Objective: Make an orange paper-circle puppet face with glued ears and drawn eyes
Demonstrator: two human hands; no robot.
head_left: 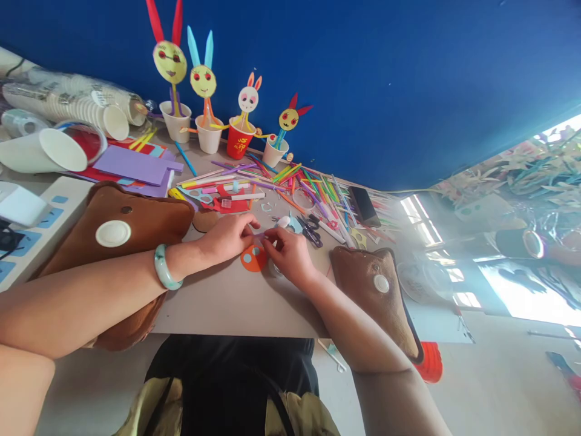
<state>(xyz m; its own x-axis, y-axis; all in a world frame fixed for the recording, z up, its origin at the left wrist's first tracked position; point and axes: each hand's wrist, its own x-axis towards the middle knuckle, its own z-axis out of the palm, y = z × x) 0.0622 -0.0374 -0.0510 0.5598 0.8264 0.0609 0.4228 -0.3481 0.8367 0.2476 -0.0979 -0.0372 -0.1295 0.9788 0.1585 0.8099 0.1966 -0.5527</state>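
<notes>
Close together over the table, my left hand and my right hand have their fingers pinched near each other. Between the fingertips shows a tiny pale purplish bit, too small to name. Just below them lies an orange paper disc with pale round spots, partly covered by my right fingers. A round brown piece rests behind my left wrist, which wears a jade-green bangle. Beyond my right hand are black-handled scissors and a light-blue cut piece.
Several rabbit-eared paper figures stand in cups, including a red cup, along the blue wall. Coloured sticks and a phone cover the back. Brown plush cushions flank my arms. Stacked paper cups lie far left.
</notes>
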